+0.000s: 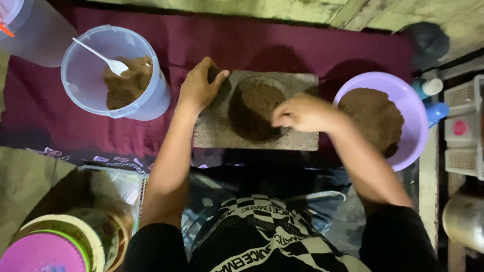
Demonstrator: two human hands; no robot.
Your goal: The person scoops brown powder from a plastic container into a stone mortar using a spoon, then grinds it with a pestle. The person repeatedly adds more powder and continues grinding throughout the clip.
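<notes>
The left hand [200, 86] rests on the far left corner of a grey stone slab [217, 132], fingers curled loosely over its edge, pinning it rather than gripping anything loose. The right hand [301, 113] is blurred; its fingers are bunched together and pressed against the right side of a dark round mould [254, 108] packed with brown powder, but whether it pinches something small cannot be told. The mould sits on the middle of the slab, its near rim partly hidden by that hand.

The slab lies on a maroon cloth [282, 48], near the cloth's front edge. Right of it, touching the cloth's right edge, stands one purple bowl [406, 103] holding a heap of the same brown powder; the right forearm covers the bowl's near left rim. At the cloth's left side stands one clear plastic tub [85, 75] with powder in it and one white spoon [103, 57] leaning inside.

A second clear container [30, 35] is cut off at the top left corner. Stacked round lids [50, 244], pink and yellow, are cut off at the bottom left. White plastic baskets [464, 126] and a blue-and-white bottle [431, 90] crowd the right edge, hard to make out in shadow.
</notes>
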